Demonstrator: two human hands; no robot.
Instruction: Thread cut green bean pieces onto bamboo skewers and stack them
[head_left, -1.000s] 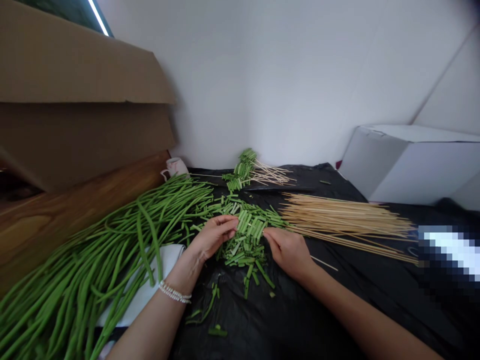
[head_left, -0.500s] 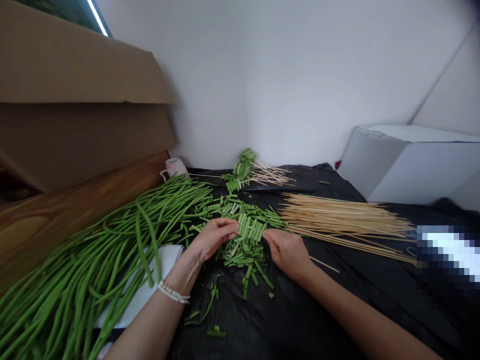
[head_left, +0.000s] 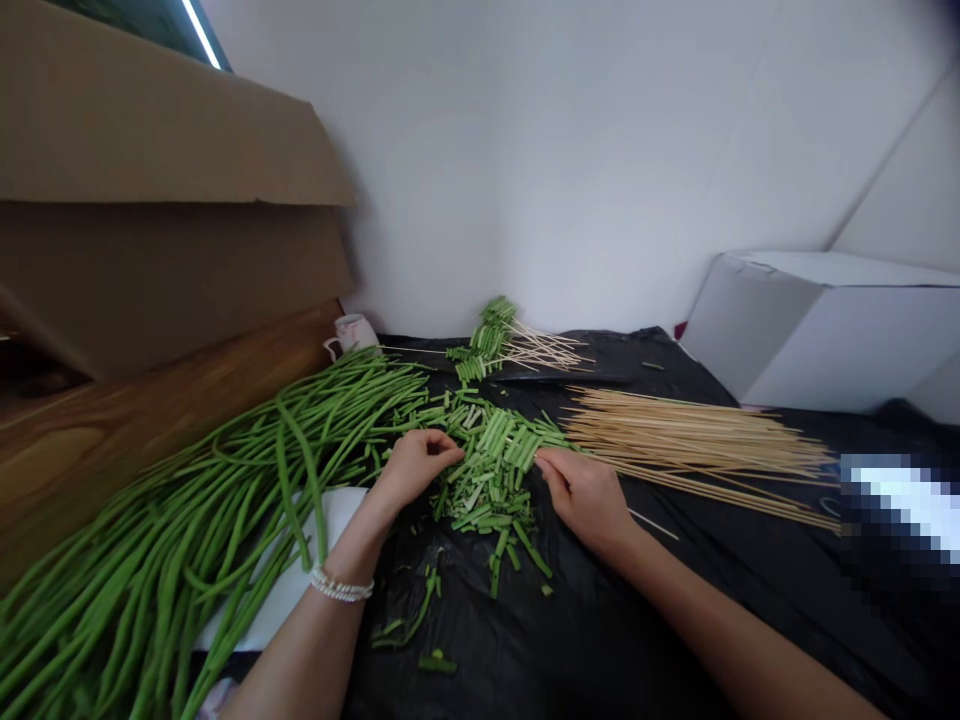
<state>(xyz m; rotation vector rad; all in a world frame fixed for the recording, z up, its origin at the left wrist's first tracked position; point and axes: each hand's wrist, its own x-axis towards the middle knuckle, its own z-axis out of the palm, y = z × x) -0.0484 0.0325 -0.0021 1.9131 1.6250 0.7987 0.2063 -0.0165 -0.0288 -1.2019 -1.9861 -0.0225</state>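
My right hand [head_left: 589, 495] is closed around a bamboo skewer [head_left: 654, 524], whose bare end sticks out behind the hand. Cut green bean pieces [head_left: 510, 436] are threaded side by side on that skewer, left of my fingers. My left hand [head_left: 420, 462] is apart from the skewer, at the left side of a pile of loose cut bean pieces [head_left: 480, 505]. Its thumb and fingertips are pinched together; whatever may be between them is hidden. A white beaded bracelet [head_left: 342, 588] circles the left wrist.
Long whole green beans [head_left: 165, 540] cover the left side, partly over a white sheet [head_left: 262, 600]. Bare skewers [head_left: 697, 440] lie to the right. Filled skewers [head_left: 484, 340] rest at the back, near a mug [head_left: 355, 332]. A cardboard box [head_left: 172, 200] and a white box [head_left: 840, 330] flank the black plastic.
My left hand has let go of the skewer's bean pieces and moved slightly left and apart. My right hand still holds the skewer, shifted slightly right.
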